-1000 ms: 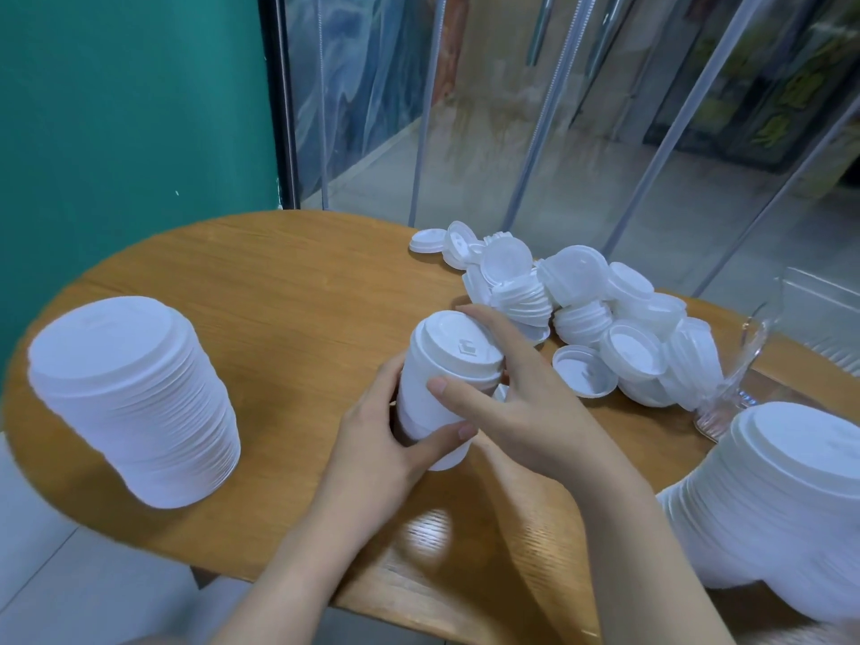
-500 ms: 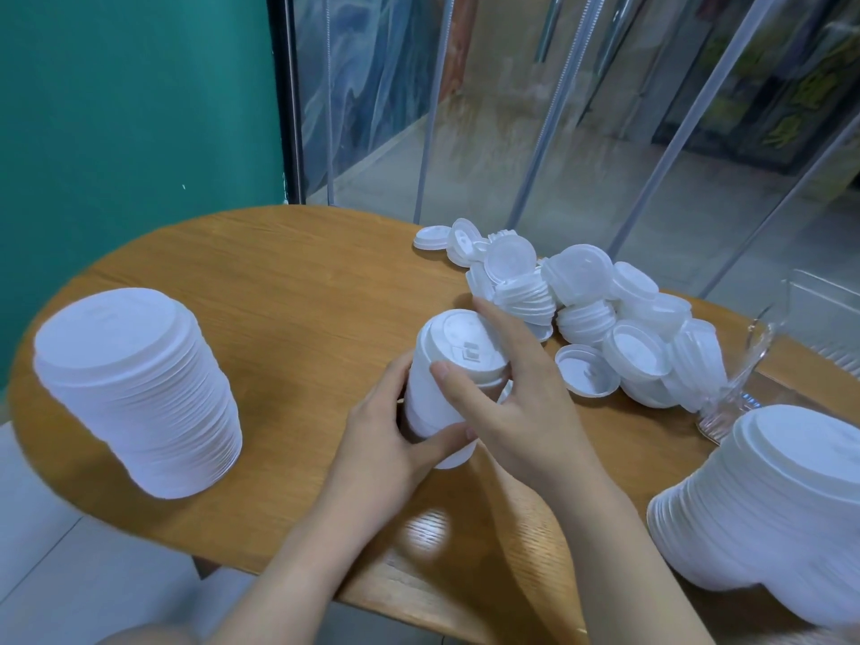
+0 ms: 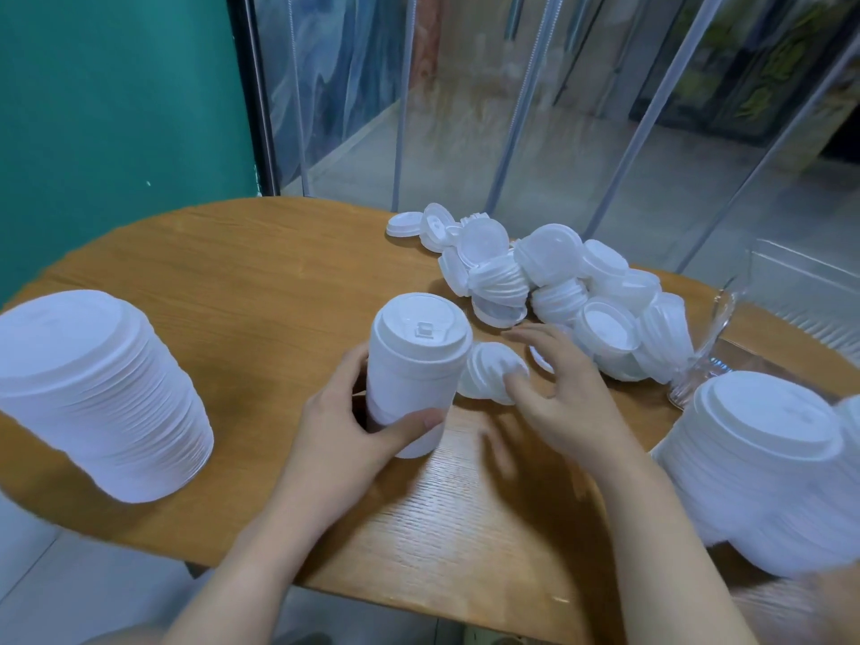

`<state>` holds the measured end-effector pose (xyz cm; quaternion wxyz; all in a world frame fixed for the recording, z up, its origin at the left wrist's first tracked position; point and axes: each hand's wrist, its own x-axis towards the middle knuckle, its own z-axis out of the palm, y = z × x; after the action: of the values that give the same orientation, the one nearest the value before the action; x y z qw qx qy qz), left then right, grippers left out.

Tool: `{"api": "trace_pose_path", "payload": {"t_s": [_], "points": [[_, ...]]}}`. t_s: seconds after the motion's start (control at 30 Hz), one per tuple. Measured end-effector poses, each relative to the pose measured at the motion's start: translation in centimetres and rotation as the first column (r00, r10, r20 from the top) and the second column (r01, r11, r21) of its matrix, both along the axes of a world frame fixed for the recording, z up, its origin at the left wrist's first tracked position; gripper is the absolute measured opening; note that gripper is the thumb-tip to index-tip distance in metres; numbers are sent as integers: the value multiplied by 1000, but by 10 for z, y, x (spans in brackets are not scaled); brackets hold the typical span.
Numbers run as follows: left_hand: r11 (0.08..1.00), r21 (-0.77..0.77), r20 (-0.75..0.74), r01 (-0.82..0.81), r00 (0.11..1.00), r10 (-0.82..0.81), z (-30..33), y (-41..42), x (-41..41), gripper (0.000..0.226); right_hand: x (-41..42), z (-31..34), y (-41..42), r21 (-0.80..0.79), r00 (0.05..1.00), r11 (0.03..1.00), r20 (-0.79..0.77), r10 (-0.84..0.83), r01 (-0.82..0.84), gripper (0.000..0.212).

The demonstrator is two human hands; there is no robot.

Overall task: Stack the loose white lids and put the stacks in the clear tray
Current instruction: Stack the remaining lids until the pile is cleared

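Since the earlier frame, my right hand (image 3: 565, 398) has come off the top of the upright lid stack (image 3: 416, 370) and dropped beside it, fingers loosely spread over a small tilted clump of lids (image 3: 488, 379) on the wooden table (image 3: 260, 290); whether it grips that clump I cannot tell. My left hand (image 3: 353, 425) holds the stack's lower part, thumb curled across its front. Loose lids (image 3: 558, 281) lie heaped behind, touching the clear tray (image 3: 726, 314) at right. Two big lid stacks stand at the edges: one left (image 3: 100, 393), one right (image 3: 763, 463).
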<state>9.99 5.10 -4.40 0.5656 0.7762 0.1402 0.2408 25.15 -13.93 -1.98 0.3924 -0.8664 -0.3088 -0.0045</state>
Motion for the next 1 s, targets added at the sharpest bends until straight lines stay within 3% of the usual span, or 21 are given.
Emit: {"api": "trace_pose_path", "payload": {"t_s": [0.13,0.27,0.37,0.47,0.53,0.6,0.73,1.0], "points": [[1000,-15,11,-6,1000,6,2,0,-3,73,2,-12,7,-197,995,979,-71,-63,48,71],[1000,-29,11,-4,1000,4,2,-1,-3,74,2,-17,15,-213,984,974,-135,-113,83,64],[999,-32,9,-3,1000,3,3,-1,-4,73,2,-13,18,-119,981,984,-127,-144,129,63],[1000,-16,3,-5,1000,5,2,-1,-4,70,-7,2,17,93,975,978,-143,-171,185,59],[1000,-26,4,-12,1000,13,2,-2,-4,67,-17,23,16,249,973,950,-178,-147,189,47],[1000,-28,-4,-14,1000,14,2,-4,-4,65,-30,44,17,359,981,924,-180,-73,134,50],[1000,-27,-8,-6,1000,5,4,-6,-4,64,-56,64,29,371,998,928,-46,52,-31,58],[1000,-26,-6,1,1000,-1,6,-5,-6,63,-67,57,50,340,991,934,-37,131,-111,61]]}}
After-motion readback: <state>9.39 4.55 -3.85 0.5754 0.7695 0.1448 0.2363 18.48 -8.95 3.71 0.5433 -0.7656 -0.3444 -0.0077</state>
